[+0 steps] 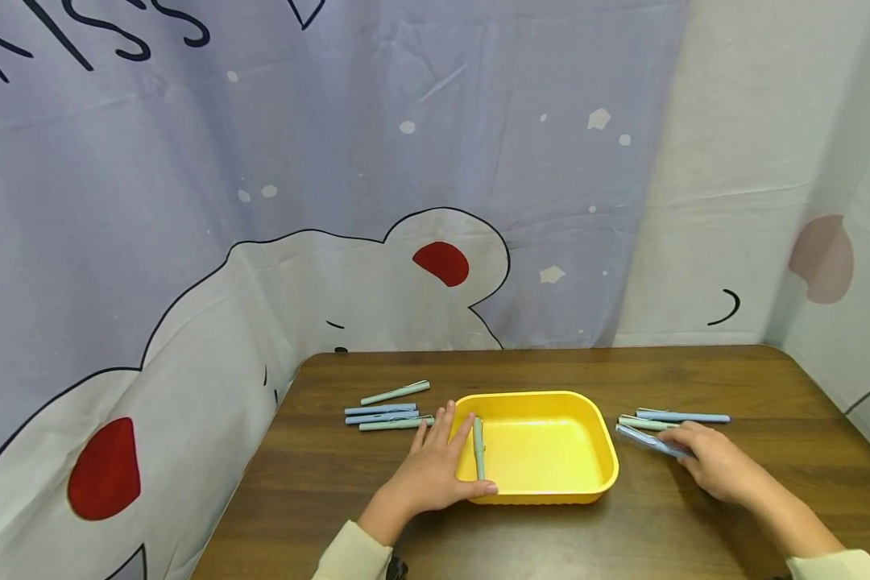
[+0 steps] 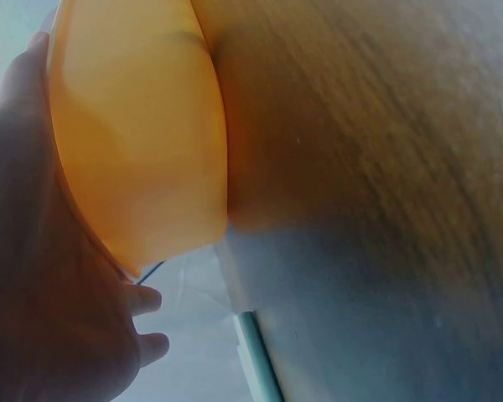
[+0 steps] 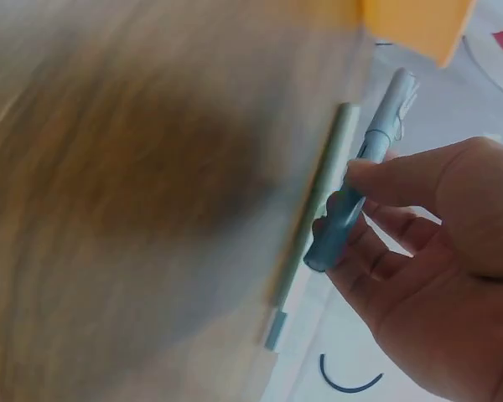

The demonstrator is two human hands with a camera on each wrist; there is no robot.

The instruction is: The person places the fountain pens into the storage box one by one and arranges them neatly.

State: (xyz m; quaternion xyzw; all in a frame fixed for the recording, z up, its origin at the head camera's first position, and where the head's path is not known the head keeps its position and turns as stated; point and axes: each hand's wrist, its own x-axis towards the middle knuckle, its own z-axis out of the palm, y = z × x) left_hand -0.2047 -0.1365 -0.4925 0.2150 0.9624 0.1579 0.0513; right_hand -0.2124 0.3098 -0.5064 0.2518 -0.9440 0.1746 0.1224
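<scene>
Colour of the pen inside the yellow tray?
The pen is pale green; best seen in the head view.

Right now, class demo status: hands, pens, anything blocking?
Right hand pinching blue pen. Left hand touching yellow tray. One green pen inside. No obstruction seen between.

One yellow tray (image 1: pixel 536 497) counted, on one wooden table (image 1: pixel 319 483). Pens total eight: four green, four blue. Left of the tray, four: one green pen (image 1: pixel 395 393) at the back, two blue pens (image 1: pixel 380 409), and one further green pen (image 1: pixel 391 424) nearest the front. Inside the tray, one: a third green pen (image 1: pixel 478 451). Right of the tray, three: one blue pen (image 1: pixel 685 416), a fourth green pen (image 1: pixel 641 423), and one held blue pen (image 1: pixel 648 440). Hands number two, one left hand (image 1: pixel 435 471) and one right hand (image 1: pixel 714 461), the latter gripping one pen. Pale sleeves (image 1: pixel 354 556): two. The left wrist view shows one pen.
</scene>
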